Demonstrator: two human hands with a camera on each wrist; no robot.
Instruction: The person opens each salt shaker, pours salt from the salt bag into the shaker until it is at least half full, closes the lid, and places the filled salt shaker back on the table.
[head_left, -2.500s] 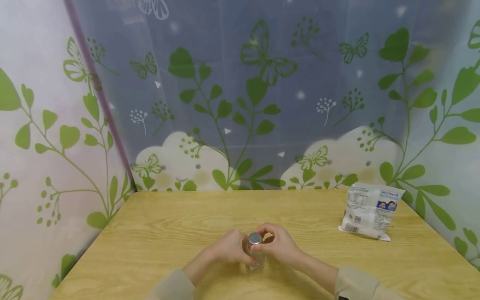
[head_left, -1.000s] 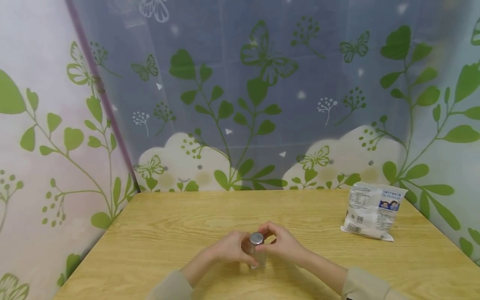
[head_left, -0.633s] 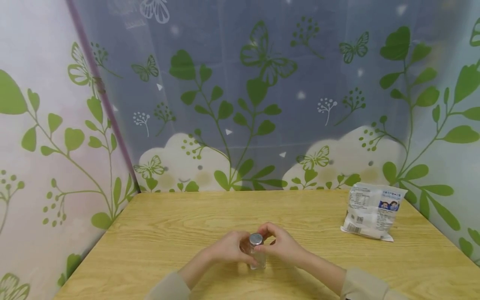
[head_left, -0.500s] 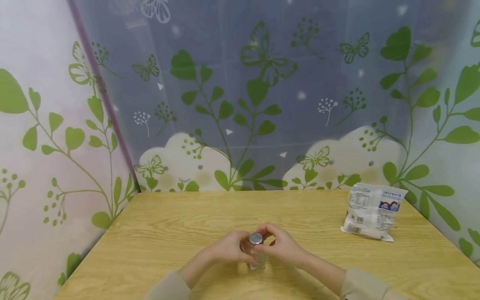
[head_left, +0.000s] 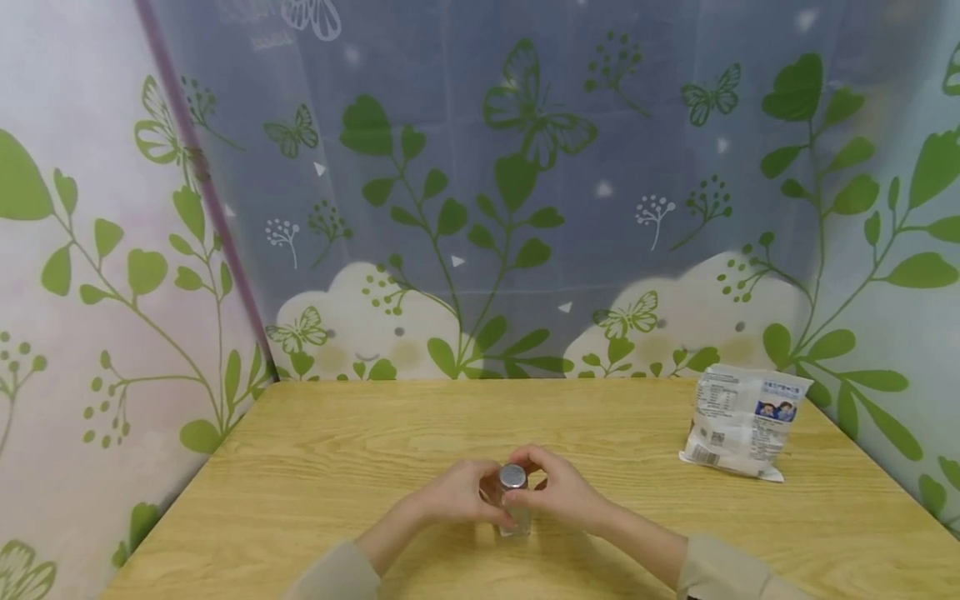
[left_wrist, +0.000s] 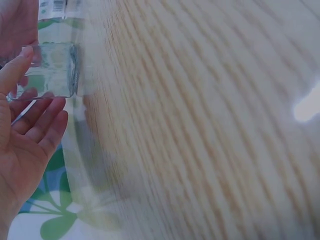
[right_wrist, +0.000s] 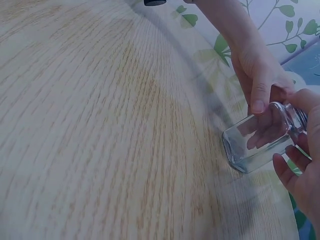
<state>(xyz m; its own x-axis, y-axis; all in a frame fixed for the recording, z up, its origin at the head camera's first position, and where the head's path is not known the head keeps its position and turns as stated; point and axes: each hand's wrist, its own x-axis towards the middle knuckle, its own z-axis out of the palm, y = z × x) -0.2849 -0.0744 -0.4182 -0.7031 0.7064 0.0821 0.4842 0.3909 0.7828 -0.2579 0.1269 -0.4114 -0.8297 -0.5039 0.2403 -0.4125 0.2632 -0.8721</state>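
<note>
A small square clear glass bottle [head_left: 519,525] with a round silver cap [head_left: 513,476] stands upright on the wooden table, near the front middle. My left hand [head_left: 461,493] grips its body from the left, thumb in front and fingers behind the glass. From the right, my right hand [head_left: 566,496] pinches the cap between thumb and fingers. In the left wrist view, the bottle [left_wrist: 55,70] lies between the left thumb and fingers. The right wrist view shows the threaded neck area of the bottle [right_wrist: 237,157] at the right hand [right_wrist: 306,187].
A white printed plastic packet [head_left: 742,425] stands at the table's right rear. Patterned curtains [head_left: 420,208] with green leaves and butterflies enclose the wooden table [head_left: 360,425] at the back and both sides.
The right thumb and fingers have shifted slightly around the cap. The left hand keeps its grip, and the bottle stays in nearly the same place; the packet has not moved.
</note>
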